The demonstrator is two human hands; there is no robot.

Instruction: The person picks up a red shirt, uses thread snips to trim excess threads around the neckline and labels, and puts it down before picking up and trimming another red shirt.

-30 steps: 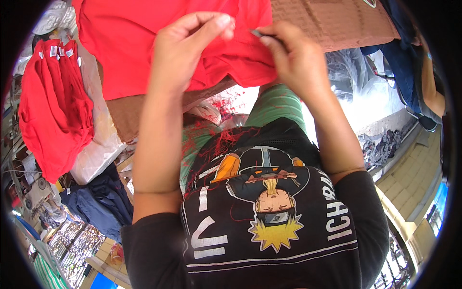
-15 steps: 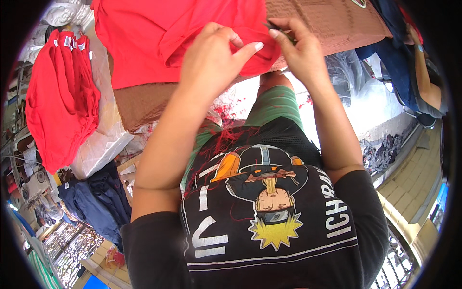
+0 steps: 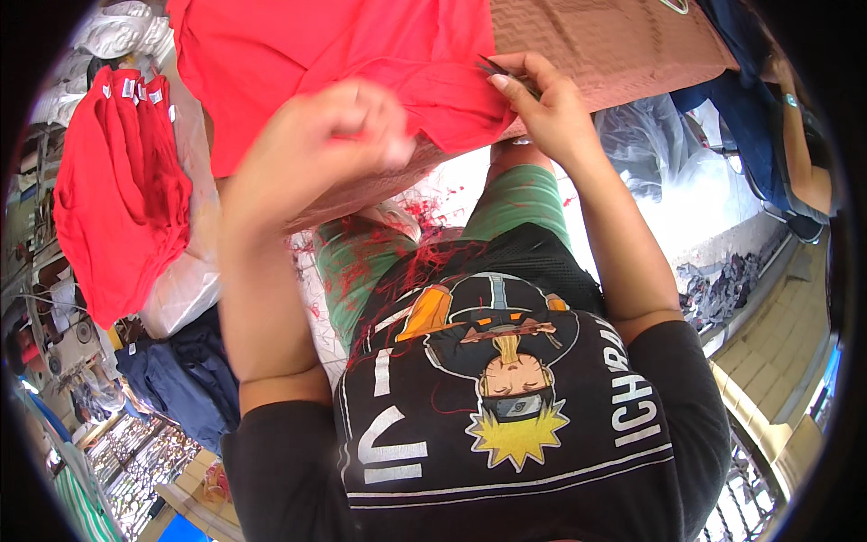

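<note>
A red cloth garment lies spread over the brown-covered table, its near part hanging over the front edge. My right hand grips small dark thread snips, the pointed blades directed left over the right end of the red cloth. Part of the snips is hidden inside the fingers. My left hand is raised over the near edge of the garment, smeared by motion, so its fingers do not read clearly. Loose red threads are scattered across my lap and shirt.
Several red garments with white tags hang at the left, above dark blue clothes. The brown table cover reaches to the right. Clear plastic lies beyond my right arm. Another person's arm shows at the far right.
My left hand has drawn left and toward me, away from the cloth fold. My right hand with the snips has shifted slightly nearer and left. The garment's near edge lies flatter.
</note>
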